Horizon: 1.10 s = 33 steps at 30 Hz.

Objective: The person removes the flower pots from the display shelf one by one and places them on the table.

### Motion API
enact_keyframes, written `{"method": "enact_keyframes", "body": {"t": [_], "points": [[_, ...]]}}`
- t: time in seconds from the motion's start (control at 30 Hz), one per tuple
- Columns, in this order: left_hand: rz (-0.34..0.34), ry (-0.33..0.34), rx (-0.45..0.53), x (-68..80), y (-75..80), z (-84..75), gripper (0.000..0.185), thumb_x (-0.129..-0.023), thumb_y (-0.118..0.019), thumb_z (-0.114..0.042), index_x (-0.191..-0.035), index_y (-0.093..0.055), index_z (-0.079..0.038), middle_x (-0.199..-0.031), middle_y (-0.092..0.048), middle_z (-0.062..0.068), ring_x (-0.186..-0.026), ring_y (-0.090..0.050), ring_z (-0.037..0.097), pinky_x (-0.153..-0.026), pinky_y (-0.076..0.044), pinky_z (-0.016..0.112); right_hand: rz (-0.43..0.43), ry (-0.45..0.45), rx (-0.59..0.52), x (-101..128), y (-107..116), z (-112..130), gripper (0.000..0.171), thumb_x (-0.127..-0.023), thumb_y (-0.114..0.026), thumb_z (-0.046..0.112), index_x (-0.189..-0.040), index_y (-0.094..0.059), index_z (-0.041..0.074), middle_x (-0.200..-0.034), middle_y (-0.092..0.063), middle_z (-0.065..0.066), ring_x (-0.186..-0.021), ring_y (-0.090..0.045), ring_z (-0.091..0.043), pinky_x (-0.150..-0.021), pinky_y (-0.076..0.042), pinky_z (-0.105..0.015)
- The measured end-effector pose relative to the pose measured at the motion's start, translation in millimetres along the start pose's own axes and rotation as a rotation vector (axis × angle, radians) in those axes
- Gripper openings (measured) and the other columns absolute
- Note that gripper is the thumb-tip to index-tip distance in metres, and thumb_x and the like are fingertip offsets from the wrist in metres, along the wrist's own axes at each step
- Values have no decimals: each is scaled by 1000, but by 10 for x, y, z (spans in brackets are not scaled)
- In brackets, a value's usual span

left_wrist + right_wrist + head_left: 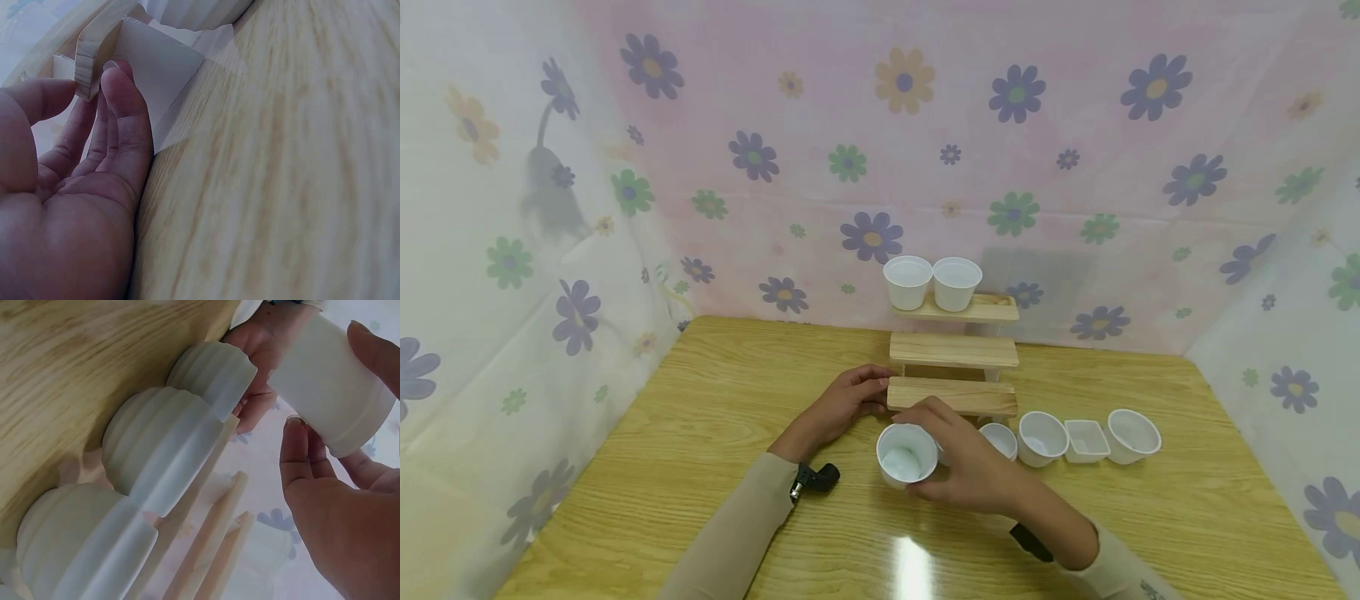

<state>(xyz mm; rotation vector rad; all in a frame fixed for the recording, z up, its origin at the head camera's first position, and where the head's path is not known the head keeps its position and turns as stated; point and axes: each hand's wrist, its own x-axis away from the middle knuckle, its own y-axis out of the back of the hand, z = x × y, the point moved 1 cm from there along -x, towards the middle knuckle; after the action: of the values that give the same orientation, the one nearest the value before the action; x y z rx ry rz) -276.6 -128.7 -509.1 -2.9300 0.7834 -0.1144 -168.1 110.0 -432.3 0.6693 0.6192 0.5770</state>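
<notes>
Two risks at frame center: right hand (970, 475) grips white cup (907, 455) and may tip it, while left hand (842, 404), fingers straight, could nudge the wooden step shelf (953, 396).

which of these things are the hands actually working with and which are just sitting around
In use:
- white cup, held by the right hand
- wooden step shelf, lowest step touched by the left hand

Lying about:
- two cups on the top step
- row of white containers on the table
- flowered backdrop
</notes>
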Motion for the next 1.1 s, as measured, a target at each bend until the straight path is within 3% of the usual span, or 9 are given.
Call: {"method": "enact_keyframes", "body": {"t": [0.2,0.43,0.67,1.1], "points": [[3,-1,-1,8,0,-8,38,-114,-51,-20,-143,-55,4,-115,-66,6,-95,-63,17,-84,-57,28,26,32,53,-4,-63,-15,85,-71,-103,21,-143,-59,24,-137,-53,8,-125,-55,-14,-103,-53,-46],[0,1,-1,0,6,0,39,-114,-52,-21,-143,-55,5,-125,-66,8,-99,-64,16,-85,-57,28,63,56,120,20,-131,-30,85,-71,-103,28,-144,-58,24,-144,-54,8,-138,-47,-18,-111,-48,-52],[5,-9,-1,-8,8,9,40,-114,-53,-22,-143,-56,5,-124,-66,9,-100,-64,17,-85,-57,28,104,44,162,10,-199,-58,88,-70,-103,32,-144,-56,27,-143,-54,11,-133,-43,-15,-108,-49,-49],[-6,-4,-1,-12,10,19,39,-113,-54,-22,-142,-57,4,-124,-66,9,-100,-64,17,-85,-57,27,123,79,239,10,-241,-96,87,-69,-104,33,-141,-58,17,-140,-51,4,-132,-41,-18,-108,-49,-45]]}}
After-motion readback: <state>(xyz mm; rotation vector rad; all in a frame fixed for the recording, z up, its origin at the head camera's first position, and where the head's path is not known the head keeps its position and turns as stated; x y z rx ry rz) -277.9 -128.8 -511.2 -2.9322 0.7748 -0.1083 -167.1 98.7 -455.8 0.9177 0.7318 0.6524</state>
